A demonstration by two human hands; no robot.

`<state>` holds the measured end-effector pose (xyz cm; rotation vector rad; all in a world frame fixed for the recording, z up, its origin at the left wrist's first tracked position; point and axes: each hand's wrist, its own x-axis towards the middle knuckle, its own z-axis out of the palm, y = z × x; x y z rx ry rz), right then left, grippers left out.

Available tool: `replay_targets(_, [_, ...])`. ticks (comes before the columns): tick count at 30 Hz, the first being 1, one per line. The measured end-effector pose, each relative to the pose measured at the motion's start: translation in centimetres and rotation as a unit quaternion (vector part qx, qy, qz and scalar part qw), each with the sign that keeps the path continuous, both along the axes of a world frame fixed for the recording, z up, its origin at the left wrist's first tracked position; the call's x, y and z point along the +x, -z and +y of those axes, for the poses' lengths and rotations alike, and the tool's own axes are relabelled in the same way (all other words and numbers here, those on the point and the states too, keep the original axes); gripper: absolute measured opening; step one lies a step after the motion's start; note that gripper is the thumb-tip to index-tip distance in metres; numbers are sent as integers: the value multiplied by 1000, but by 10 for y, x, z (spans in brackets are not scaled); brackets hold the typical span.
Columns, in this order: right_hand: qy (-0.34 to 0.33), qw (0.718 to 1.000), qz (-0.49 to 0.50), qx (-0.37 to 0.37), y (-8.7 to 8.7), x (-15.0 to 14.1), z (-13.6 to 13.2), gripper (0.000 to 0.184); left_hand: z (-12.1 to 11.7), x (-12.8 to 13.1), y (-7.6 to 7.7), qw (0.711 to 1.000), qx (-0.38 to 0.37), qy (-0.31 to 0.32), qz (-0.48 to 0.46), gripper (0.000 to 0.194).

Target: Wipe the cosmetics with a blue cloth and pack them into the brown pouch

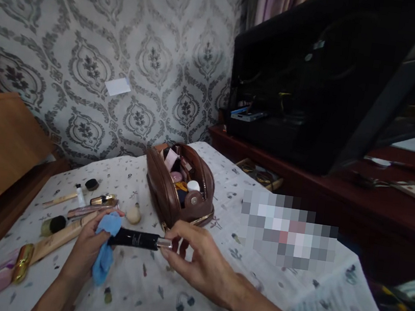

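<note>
Between my two hands lies a black cosmetic tube (137, 239) with a silver end, held level above the cloth. My left hand (90, 242) is closed round its left end through a light blue cloth (102, 264), which hangs down below. The fingertips of my right hand (197, 257) pinch the silver end. Just behind stands an unzipped brown makeup bag (156, 192), with a white-capped jar (193, 186) and other cosmetics inside. A round beige sponge (133, 214) sits near my left hand.
On the left of the patterned tablecloth (157, 292) lie several cosmetics, among them a gold tube (23, 263), a green jar with a black lid (53, 225) and a small black round item (91, 184). A pixelated patch covers the right side. A dark cabinet (317, 88) stands behind.
</note>
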<state>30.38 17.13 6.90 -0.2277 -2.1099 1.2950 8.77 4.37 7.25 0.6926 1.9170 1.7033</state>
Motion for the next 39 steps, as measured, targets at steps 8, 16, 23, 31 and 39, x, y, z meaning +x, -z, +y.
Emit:
replay_targets(8, [21, 980, -100, 170, -9, 10, -2, 7, 8, 1, -11, 1000, -3, 6, 1, 47])
replay_targets(16, [100, 993, -23, 51, -1, 45, 7, 18, 26, 8, -39, 965, -54, 132, 222, 36])
replay_targets(23, [254, 966, 42, -4, -19, 92, 40, 24, 91, 23, -94, 712, -144, 293, 622, 56])
replay_targets(31, [374, 923, 90, 15, -5, 110, 61, 20, 115, 23, -106, 609, -207, 321, 695, 45])
replay_targets(39, [352, 932, 74, 53, -3, 92, 78, 18, 99, 21, -82, 663, -115, 217, 707, 36])
